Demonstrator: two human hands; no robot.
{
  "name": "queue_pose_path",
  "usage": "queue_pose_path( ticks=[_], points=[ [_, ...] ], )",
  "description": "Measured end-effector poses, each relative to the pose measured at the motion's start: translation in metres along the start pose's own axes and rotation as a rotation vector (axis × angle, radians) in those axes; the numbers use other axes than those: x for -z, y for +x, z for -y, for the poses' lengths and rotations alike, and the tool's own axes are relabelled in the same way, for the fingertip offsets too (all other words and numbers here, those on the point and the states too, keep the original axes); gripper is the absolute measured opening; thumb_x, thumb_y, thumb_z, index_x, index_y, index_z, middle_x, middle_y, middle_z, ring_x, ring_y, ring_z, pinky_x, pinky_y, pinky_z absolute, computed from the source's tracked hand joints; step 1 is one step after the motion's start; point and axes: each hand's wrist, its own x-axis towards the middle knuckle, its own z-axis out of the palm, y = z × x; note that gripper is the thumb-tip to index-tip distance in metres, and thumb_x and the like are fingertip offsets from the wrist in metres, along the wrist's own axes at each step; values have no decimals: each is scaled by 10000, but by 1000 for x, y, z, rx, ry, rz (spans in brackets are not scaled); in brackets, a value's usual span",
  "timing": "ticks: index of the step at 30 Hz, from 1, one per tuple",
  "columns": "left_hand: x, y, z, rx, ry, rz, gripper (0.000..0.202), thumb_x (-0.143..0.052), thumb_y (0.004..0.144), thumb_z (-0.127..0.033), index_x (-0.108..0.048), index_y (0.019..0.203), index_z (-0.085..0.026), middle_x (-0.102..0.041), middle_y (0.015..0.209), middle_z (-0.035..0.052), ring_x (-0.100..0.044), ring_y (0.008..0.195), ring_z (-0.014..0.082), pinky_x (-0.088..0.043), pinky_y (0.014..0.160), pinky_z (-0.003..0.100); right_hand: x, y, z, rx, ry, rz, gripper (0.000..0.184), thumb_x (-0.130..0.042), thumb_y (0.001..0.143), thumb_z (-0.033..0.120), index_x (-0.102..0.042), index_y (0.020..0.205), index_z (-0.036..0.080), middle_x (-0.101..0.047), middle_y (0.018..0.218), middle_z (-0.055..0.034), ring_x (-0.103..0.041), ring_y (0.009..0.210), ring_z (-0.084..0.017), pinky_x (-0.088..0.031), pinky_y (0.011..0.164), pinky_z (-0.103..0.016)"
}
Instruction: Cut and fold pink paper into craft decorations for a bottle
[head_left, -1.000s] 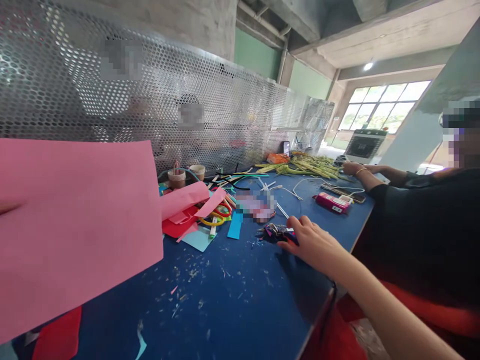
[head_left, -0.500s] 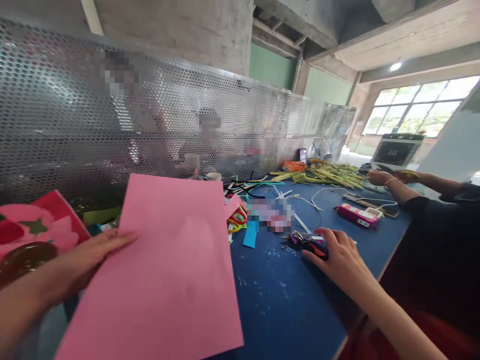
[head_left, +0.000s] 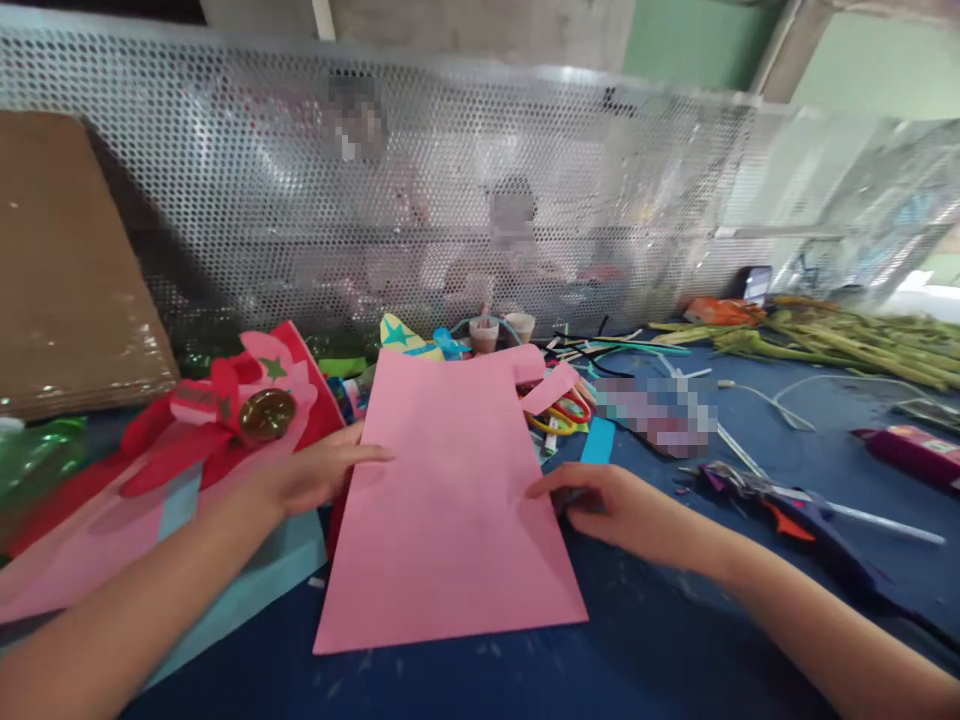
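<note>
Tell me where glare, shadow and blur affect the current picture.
Head view: glare streaks the perforated metal panel; head view, far right edge: the background washes out near white; head view, far left: the green plastic looks smeared; head view, centre: the pink sheet is evenly lit, while the blue table darkens below the right hand.

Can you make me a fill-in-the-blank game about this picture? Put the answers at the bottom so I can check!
1. The left hand and the right hand are both on a big sheet of paper coloured ____.
2. The table under it is ____.
3. In the picture, the glue gun lies on the ____ side of the sheet of paper.
4. The big brown panel at the far left is made of ____.

Missing words: pink; blue; right; cardboard
</note>
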Motion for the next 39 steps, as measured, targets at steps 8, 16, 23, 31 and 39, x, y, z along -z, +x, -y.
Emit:
queue_pose_path(
  ticks=[8,16,23,31,39],
  points=[
    [-9,-9,-11,-570,1024,-491,579,-643,747,-412,-552,1277,-197,-615,1163,127,-595,1091,335,-422,993,529,6,-9,-11,-69,-65,-42,321,-507,787,212,-681,1056,206,-693,1112,-61,-648,1014,-240,-516,878,-360],
    [-86,-51,30,-531,1340,124,720,-597,762,-643,-570,1286,-150,-608,1280,197,-564,1160,399,-486,940,537,13,-8,-17,-36,-228,-133,206,-524,870,301,-689,945,204,-684,1051,-90,-656,974,-244,-507,906,-397],
    [-92,-50,36,-498,1410,140,367,-455,912,-370,-680,1104,-153,-692,1119,164,-648,1019,353,-544,842,518,13,-18,-4,137,-286,-5,228,-698,815,251,-696,1042,235,-478,1405,-131,-467,1293,-282,-402,1040,-411],
    [-75,-52,7,-179,1260,156,786,-699,672,-524,-517,1368,-206,-544,1395,131,-532,1228,365,-433,1017,464,-3,-8,-2,-68,-228,-193,265,-566,883,409,-719,890,193,-738,929,-78,-676,861,-238,-496,780,-331],
    [-17,-10,1,-143,989,353,361,-546,829,-510,-537,646,-199,-424,628,-43,-417,552,122,-298,509,236,1,-8,-10,-245,-188,-186,433,-502,842,568,-695,803,183,-730,819,-77,-667,788,-284,-473,688,-347]
  ],
)
